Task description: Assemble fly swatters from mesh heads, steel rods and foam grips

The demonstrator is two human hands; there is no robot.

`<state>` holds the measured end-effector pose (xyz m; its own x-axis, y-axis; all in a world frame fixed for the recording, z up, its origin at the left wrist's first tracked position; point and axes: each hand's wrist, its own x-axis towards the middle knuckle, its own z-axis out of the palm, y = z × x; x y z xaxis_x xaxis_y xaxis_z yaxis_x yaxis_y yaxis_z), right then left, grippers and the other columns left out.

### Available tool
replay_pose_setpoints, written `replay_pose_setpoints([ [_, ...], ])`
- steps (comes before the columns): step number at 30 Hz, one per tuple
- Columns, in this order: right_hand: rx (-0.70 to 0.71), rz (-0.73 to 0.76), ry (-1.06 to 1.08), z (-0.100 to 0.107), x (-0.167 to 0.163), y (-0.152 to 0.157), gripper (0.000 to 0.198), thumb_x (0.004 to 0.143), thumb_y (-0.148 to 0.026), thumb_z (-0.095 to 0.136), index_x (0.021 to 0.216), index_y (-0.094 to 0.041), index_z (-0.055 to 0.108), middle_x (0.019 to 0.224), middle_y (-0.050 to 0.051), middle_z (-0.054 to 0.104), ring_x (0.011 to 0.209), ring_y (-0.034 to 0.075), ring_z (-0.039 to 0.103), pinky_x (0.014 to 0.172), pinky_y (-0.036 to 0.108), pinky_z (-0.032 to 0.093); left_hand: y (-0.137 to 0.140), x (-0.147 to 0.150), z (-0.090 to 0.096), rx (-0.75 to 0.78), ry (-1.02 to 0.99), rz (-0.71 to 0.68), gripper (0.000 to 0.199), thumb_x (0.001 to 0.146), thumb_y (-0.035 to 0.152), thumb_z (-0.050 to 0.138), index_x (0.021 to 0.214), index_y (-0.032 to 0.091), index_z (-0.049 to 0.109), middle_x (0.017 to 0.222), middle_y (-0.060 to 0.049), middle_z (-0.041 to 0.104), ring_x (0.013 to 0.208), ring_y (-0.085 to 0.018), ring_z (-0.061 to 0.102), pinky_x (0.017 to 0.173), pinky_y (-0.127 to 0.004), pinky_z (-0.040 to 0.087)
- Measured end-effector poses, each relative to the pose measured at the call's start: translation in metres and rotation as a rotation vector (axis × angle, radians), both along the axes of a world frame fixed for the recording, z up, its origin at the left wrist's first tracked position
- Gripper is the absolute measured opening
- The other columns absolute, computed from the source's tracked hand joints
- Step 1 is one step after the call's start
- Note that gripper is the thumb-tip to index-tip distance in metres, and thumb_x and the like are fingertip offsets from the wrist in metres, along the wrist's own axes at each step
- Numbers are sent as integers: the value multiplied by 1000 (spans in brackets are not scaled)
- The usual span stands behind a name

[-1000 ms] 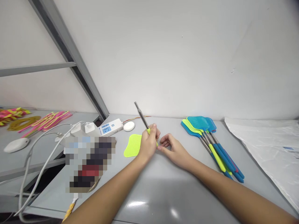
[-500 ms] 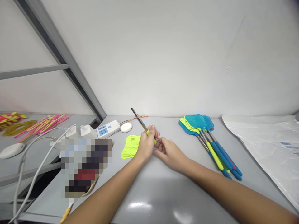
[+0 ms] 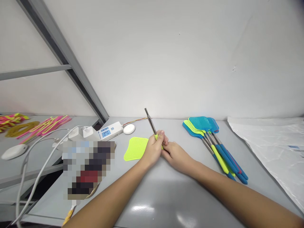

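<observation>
My left hand (image 3: 155, 147) is wrapped round a fly swatter handle (image 3: 152, 124), a metal telescopic rod with a yellow-green grip. The rod stands tilted, its bare tip up and to the left. My right hand (image 3: 177, 154) is closed at the lower end of the grip, against the left hand; the fingers hide that end. On the table beside my left hand lies a loose yellow-green perforated swatter head (image 3: 136, 148). To the right, a pile of fly swatters (image 3: 215, 144) with blue and yellow-green heads lies flat, handles toward me.
A power strip (image 3: 110, 131) and a white round device (image 3: 129, 129) sit at the back left. Nearer me are white cables (image 3: 39, 175) and a blurred-out object (image 3: 89, 171). Pink and yellow strips (image 3: 47, 125) lie far left. A white plastic bag (image 3: 270, 142) covers the right side.
Both hands and the handle have shifted slightly right, and the rod has tipped more upright. The right hand's fingers have closed in on the grip's lower end.
</observation>
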<state>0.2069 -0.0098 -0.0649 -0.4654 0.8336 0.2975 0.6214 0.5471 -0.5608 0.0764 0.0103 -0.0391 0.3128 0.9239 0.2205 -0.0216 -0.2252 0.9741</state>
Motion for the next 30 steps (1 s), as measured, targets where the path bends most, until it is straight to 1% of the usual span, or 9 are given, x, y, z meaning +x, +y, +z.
replay_pose_setpoints([
  [5, -19, 13, -34, -1, 4, 2, 36, 98, -35, 38, 73, -18, 59, 73, 5, 63, 65, 17, 54, 61, 28, 33, 0, -1, -1, -1, 37, 75, 42, 92, 53, 38, 70, 19, 46, 65, 1, 48, 63, -13, 45, 64, -25, 37],
  [9, 29, -1, -54, 0, 5, 1, 35, 98, -35, 38, 73, -19, 56, 70, 4, 60, 64, 16, 51, 61, 28, 33, -2, -1, 0, 8, -36, 108, 41, 92, 57, 32, 88, 20, 47, 67, 1, 49, 63, -14, 46, 63, -26, 37],
  [12, 33, 18, -90, -1, 3, 1, 34, 97, -36, 39, 71, -19, 53, 68, 2, 56, 63, 15, 49, 61, 27, 32, -2, -4, 4, 79, -127, 189, 43, 93, 58, 25, 97, 21, 45, 68, 0, 50, 64, -14, 45, 66, -27, 38],
  [16, 28, 78, -110, -2, 1, 0, 33, 95, -40, 46, 69, -19, 49, 67, -1, 52, 62, 13, 46, 59, 25, 32, -1, -8, 13, 208, -201, 353, 38, 96, 51, 26, 83, 21, 44, 65, 1, 47, 62, -13, 42, 64, -27, 36],
  [18, 42, 109, -99, -1, 1, -1, 32, 92, -42, 52, 70, -20, 47, 68, -2, 51, 63, 13, 44, 61, 25, 32, -1, -8, 16, 231, -213, 385, 37, 97, 48, 28, 76, 21, 42, 63, 1, 46, 60, -13, 41, 62, -26, 35],
  [20, 59, 154, -82, 1, 2, -2, 31, 90, -41, 55, 70, -20, 46, 69, -2, 51, 64, 13, 44, 65, 26, 33, -1, -8, 17, 224, -236, 377, 38, 97, 48, 27, 74, 21, 39, 61, 1, 44, 58, -13, 40, 60, -27, 35],
  [23, 58, 186, -53, 2, 3, -4, 32, 93, -35, 52, 67, -20, 41, 65, -4, 47, 63, 12, 42, 68, 26, 33, -1, -7, 16, 215, -233, 349, 39, 98, 47, 26, 71, 21, 38, 60, 1, 44, 57, -13, 40, 58, -27, 34],
  [26, 36, 132, -34, 2, 3, -4, 35, 93, -31, 50, 64, -19, 37, 61, -5, 42, 59, 10, 39, 66, 25, 31, -1, -8, 15, 219, -201, 318, 38, 98, 46, 26, 72, 21, 38, 61, 1, 45, 58, -13, 41, 59, -28, 34],
  [30, -2, 79, -40, 0, 2, -3, 35, 94, -32, 49, 63, -19, 37, 61, -6, 42, 57, 10, 39, 66, 26, 30, 0, -10, 16, 231, -139, 268, 38, 98, 45, 26, 73, 20, 39, 64, 1, 47, 62, -13, 44, 61, -28, 35],
])
